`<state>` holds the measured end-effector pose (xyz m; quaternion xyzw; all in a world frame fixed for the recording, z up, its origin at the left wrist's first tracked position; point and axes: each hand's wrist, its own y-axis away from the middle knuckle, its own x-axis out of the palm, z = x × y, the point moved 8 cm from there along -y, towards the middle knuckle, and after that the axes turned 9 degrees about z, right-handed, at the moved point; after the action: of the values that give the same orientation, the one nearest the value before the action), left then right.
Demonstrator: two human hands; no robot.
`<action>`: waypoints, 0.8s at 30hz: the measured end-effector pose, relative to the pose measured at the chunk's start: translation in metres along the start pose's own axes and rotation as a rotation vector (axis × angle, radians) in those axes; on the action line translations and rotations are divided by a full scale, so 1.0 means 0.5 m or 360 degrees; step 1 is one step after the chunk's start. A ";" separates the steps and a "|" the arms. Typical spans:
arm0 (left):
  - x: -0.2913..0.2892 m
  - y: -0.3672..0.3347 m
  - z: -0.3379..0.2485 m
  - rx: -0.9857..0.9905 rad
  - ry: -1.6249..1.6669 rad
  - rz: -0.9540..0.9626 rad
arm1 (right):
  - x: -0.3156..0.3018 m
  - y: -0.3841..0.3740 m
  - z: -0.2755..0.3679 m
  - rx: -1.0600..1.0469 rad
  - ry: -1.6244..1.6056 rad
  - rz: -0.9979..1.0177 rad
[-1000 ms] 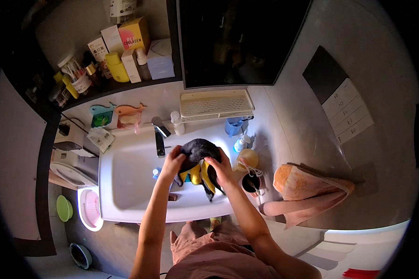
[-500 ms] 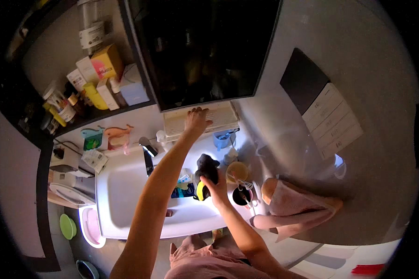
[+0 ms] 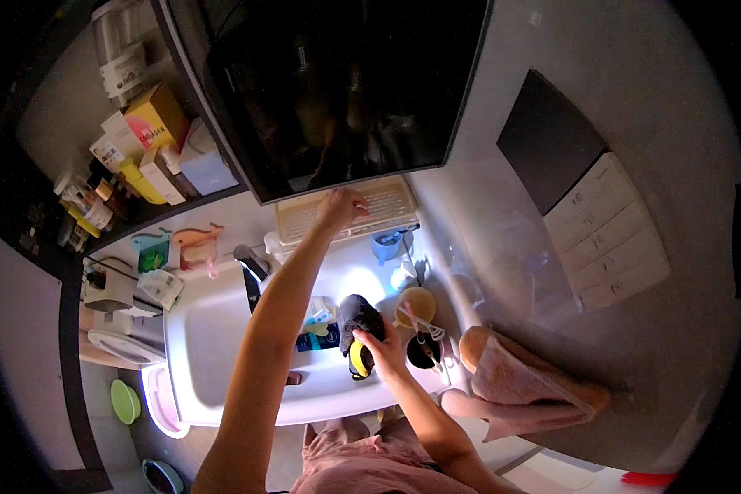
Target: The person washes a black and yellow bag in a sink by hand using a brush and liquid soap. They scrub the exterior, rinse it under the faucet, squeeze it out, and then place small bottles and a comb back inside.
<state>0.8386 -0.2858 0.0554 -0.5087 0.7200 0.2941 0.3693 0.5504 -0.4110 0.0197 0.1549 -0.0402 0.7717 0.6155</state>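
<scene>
My left hand [image 3: 343, 207] is raised over the perforated beige rack [image 3: 387, 203], right at the lower edge of the dark mirror panel [image 3: 337, 99]. Its fingers are loosely bent and apart, with nothing visible between them; the fingertips are partly hidden. Over the sink's right side, my right hand [image 3: 382, 350] is closed around a black, fuzzy-looking object with a yellow patch [image 3: 357, 321]. Its exact kind I cannot make out. Bright light falls on the white sink surface just beyond it. A blue packet [image 3: 318, 337] lies beside it in the white basin [image 3: 214, 329].
Right of the sink stand a beige cup [image 3: 415, 303], a dark cup [image 3: 424, 352] with utensils, and a blue cup [image 3: 385, 245]. A pink towel [image 3: 523, 379] hangs nearby. The faucet [image 3: 252, 276] is left of my left forearm. Boxes and bottles fill a shelf [image 3: 173, 203] at upper left.
The view has shifted slightly. My left hand's fingers, spread over the rack before, are more bent and nearer the mirror's edge. The black object has tilted and sits lower in the basin.
</scene>
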 end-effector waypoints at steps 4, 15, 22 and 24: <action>0.000 -0.003 -0.003 0.0021 0.0076 0.0026 | 0.004 0.001 0.006 -0.0044 -0.0105 -0.0013; -0.125 0.110 -0.062 0.0097 0.0131 -0.0482 | -0.025 0.024 -0.015 0.0000 -0.0133 -0.0190; -0.200 0.455 -0.005 -0.0107 0.0977 -0.0852 | 0.025 0.010 -0.008 -0.0011 -0.0356 -0.0082; -0.197 0.569 0.054 -0.0100 0.0981 -0.1033 | 0.070 0.011 0.001 -0.0063 -0.0423 -0.0018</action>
<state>0.5954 -0.1256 0.1358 -0.7830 0.5903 0.0195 0.1951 0.5383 -0.3794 0.0310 0.2438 -0.1357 0.7400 0.6120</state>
